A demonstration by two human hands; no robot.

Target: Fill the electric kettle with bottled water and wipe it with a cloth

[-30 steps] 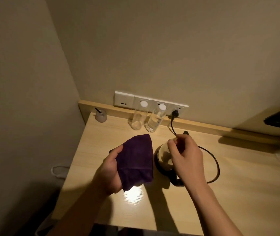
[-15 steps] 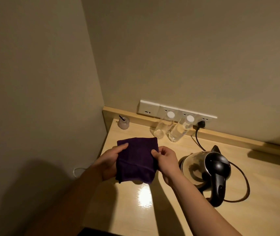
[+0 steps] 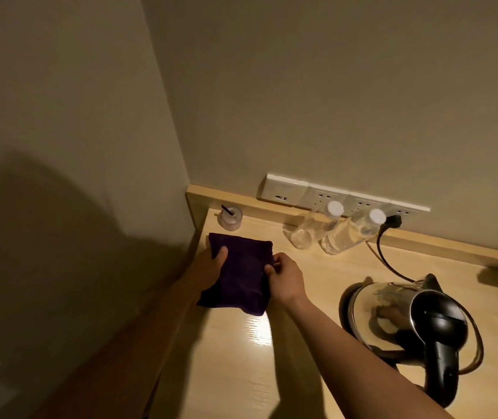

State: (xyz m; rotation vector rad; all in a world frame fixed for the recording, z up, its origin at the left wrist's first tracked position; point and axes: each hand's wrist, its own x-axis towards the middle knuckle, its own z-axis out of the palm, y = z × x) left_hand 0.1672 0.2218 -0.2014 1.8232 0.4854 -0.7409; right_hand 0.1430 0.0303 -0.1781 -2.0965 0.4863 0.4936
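Observation:
A folded dark purple cloth point(image 3: 241, 273) is held between both hands near the desk's left edge. My left hand point(image 3: 211, 267) grips its left side with the thumb on top. My right hand point(image 3: 287, 278) pinches its right edge. The steel electric kettle point(image 3: 392, 316) with black lid and handle stands on its base at the right, apart from both hands. Two clear water bottles point(image 3: 347, 229) with white caps stand by the back wall.
The wooden desk point(image 3: 317, 358) sits in a corner, with a wall close on the left. A socket strip point(image 3: 332, 196) runs along the back wall, and the kettle's black cord point(image 3: 386, 258) is plugged into it. A small jar with a stick point(image 3: 230, 217) stands at the back left.
My right hand left the kettle and took hold of the cloth's right edge. Both hands have carried the cloth toward the desk's left side. The view has swung left.

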